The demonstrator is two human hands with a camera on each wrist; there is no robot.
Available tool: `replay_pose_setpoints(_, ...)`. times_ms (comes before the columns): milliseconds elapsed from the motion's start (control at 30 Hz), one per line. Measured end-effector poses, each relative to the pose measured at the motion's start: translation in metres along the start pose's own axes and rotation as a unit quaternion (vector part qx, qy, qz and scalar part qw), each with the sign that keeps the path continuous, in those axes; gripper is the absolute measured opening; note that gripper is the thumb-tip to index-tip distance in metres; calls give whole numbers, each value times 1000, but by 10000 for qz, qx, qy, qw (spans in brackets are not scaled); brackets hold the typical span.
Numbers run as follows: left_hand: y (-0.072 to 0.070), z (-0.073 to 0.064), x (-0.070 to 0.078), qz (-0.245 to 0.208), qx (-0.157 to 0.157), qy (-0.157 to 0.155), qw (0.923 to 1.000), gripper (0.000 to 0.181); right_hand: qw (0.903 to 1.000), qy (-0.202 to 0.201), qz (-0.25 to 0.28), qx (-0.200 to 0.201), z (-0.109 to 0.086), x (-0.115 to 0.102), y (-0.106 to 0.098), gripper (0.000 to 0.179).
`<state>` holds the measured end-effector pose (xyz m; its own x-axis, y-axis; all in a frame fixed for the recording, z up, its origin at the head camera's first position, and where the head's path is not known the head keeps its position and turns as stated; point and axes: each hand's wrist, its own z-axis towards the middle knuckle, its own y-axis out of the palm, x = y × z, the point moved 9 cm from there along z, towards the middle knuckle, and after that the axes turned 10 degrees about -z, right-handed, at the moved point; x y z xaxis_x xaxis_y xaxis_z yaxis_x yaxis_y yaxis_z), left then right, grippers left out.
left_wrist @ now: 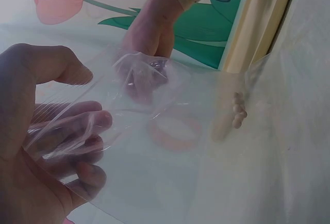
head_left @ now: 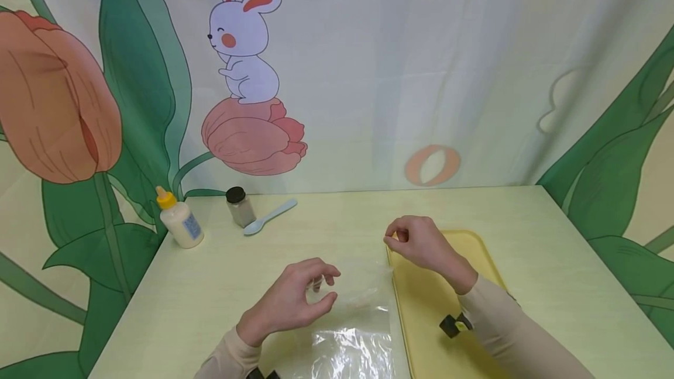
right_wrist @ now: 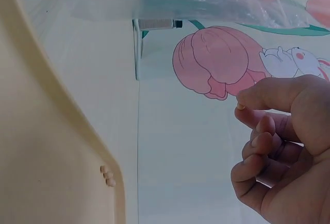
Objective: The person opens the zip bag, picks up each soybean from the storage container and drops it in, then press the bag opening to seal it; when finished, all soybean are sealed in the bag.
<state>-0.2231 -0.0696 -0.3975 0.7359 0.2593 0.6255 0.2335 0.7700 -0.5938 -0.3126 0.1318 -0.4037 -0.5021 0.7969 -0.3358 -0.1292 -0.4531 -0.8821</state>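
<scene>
My left hand is curled in a C at the mouth of a clear plastic bag. In the left wrist view, its fingers show through the film and its thumb lies by the bag's edge. Several small beige pieces show in a little cluster through the plastic. Above the far left corner of a yellow tray, my right hand pinches a tiny pale piece between thumb and index finger. Similar small pieces lie inside the tray's corner; my right hand hides that corner in the head view.
At the back left of the table stand a white glue bottle with a yellow cap and a small black-lidded jar. A light blue spoon lies beside the jar. A printed curtain hangs behind the table.
</scene>
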Motion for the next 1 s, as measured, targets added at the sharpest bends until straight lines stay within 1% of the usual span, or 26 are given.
replay_pose_setpoints(267, -1, 0, -2, -1, -12, -110, 9999, 26, 9999, -113, 80, 69, -1, -16, -9, 4)
replay_pose_setpoints(633, -1, 0, -3, 3, -44, -214, 9998, 26, 9985, -345, 376, 195, -3, -40, -24, 4)
replay_pose_setpoints(767, -1, 0, -3, 12, -46, -226, 9997, 26, 9974, -459, 490, 253, -5, -47, -28, 5)
replay_pose_setpoints(1000, -1, 0, -4, 28, -51, -224, 9997, 26, 9960, -643, 510, 360, -8, -60, -35, 6)
